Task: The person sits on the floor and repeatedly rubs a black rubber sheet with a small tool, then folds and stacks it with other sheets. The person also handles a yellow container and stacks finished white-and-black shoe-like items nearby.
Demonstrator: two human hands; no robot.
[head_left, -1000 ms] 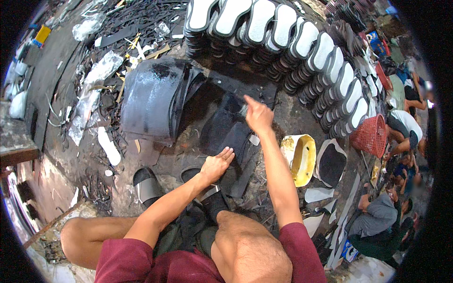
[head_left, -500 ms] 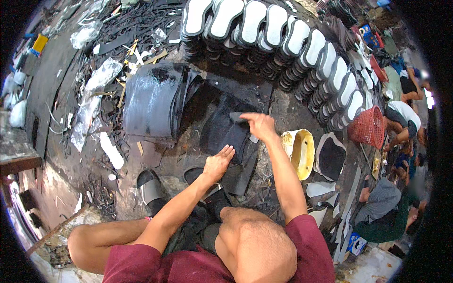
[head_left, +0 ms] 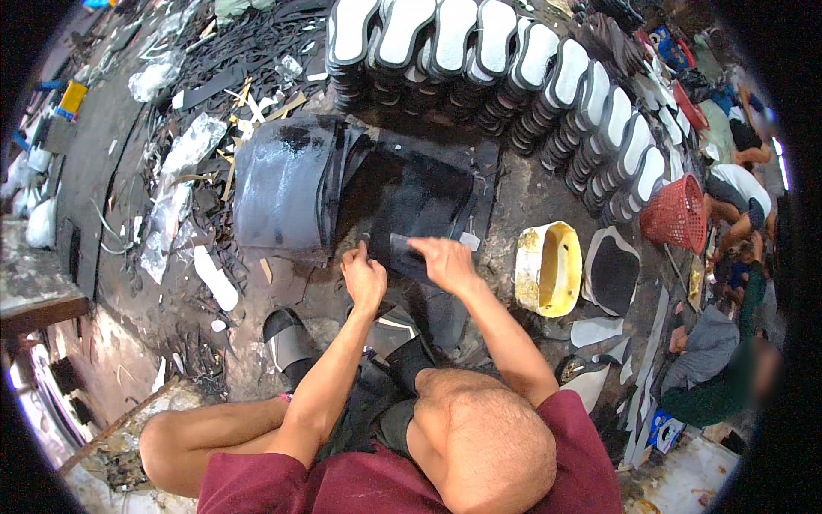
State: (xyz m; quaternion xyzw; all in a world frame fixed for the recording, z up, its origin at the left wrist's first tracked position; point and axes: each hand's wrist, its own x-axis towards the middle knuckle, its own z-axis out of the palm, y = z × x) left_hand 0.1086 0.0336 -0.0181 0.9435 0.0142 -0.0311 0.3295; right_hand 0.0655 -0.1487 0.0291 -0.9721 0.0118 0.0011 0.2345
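A dark, glossy black sheet (head_left: 428,184) lies on the floor in front of me, its near part reaching toward my feet. In my right hand (head_left: 445,263) a flat, thin grey scraper (head_left: 401,243) is gripped, its blade low against the sheet. My left hand (head_left: 365,279) is at the sheet's left edge, fingers bent and closed on that edge; the fingertips are partly hidden. Left of the sheet rests a thick stack of curved black sheets (head_left: 282,184). To the right of my right hand stands a cut-open whitish container (head_left: 548,270) with yellow residue inside.
Stacks of sole-shaped pieces with white tops (head_left: 449,38) curve along the far side. A red basket (head_left: 674,214) stands at right, near other people. Plastic film (head_left: 184,163) and black scraps (head_left: 231,51) litter the left. A black piece with a pale border (head_left: 610,272) lies beyond the container.
My right hand has drawn the scraper toward me and slightly left across the sheet. My left hand has shifted left from lying flat on the sheet to its edge, fingers now bent.
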